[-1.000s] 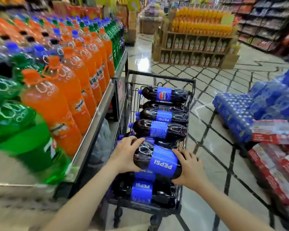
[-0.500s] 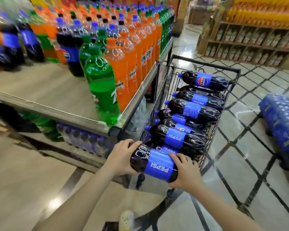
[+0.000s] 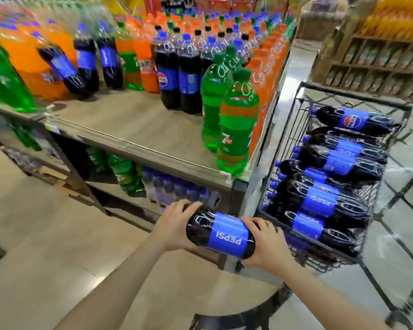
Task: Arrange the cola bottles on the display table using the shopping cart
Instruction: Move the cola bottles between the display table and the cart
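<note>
Currently held: 1 cola bottle [image 3: 221, 234], lying sideways, low, out of the shopping cart [image 3: 293, 129], in front of and below the near edge of the display table [image 3: 119, 115].

Left hand [image 3: 174, 226]: fingers curled over neck/cap end, palm against shoulder. Cap hidden under fingers. Right hand [image 3: 264, 245]: fingers spread & wrapped over base end, thumb side under. Two-end grip likely because bottle is big, heavy, slick; label w/ "PEPSI" reads upside down to wearer.

Outward, right: cart parked just beside table's end, approx. 8 more cola bottles stacked flat, caps toward table, prob. to stop rolling. Exact count unclear; lower ones covered by upper ones.

Outward, up: table top, bare patch of wood at near-left corner, likely the slot to fill. Standing cola bottles [image 3: 179, 75] mid-table, next to bare patch; green bottles [image 3: 236, 125] at near-right corner, orange bottles [image 3: 267, 75] along right edge. Lower shelf: green bottles + wrapped blue-capped packs, dim.

Hard to read: left third of table heavily blurred, colours only. Far rows too small to sort. Both forearms cut off at bottom edge. Dark curved object on floor at bottom centre, unidentifiable. Right background shelving w/ orange goods, out of focus.
</note>
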The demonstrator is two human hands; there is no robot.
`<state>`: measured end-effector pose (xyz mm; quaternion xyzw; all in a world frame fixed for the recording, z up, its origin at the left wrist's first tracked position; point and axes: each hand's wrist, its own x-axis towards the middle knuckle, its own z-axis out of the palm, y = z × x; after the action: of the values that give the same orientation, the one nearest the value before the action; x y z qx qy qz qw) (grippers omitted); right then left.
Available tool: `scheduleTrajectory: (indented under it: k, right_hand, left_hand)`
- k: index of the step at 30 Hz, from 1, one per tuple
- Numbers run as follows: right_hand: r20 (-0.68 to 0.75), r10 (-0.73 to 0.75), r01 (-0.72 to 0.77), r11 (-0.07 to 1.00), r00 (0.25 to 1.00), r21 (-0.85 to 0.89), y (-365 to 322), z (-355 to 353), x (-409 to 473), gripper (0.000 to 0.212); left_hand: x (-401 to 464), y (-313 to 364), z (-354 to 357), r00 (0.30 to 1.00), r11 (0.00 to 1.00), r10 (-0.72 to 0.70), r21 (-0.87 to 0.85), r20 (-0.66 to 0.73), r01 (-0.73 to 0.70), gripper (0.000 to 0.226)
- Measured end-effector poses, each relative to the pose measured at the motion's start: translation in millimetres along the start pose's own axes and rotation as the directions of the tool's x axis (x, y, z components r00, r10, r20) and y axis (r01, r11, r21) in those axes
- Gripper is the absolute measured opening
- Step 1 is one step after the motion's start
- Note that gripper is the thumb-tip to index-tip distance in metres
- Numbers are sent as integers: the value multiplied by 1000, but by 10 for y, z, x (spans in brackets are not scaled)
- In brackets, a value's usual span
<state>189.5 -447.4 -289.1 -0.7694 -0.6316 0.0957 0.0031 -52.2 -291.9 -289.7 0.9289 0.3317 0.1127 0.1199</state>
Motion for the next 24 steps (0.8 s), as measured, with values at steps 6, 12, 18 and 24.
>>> scheduleTrajectory:
  k: [6,12,18,24]
  right_hand:
    - [-63,-35,35,999,997,14,-932,-90,450,109]
    - [-139,-86,86,996,987,-4,-1526,-395,1031,107]
    - [-207,-132,123,991,970,-54,-1827,-826,1712,108]
    - [-296,-153,127,986,943,-104,-1976,-1103,2620,110]
  left_hand:
    - [-216,-910,-501,1000,998,-17,56,-10,17,113]
    - [-154,-1600,-997,995,995,-37,94,-90,45,113]
    - [227,-2101,-1419,980,995,-22,92,-197,41,114]
    - [807,-2661,-1772,960,994,-5,106,-279,36,108]
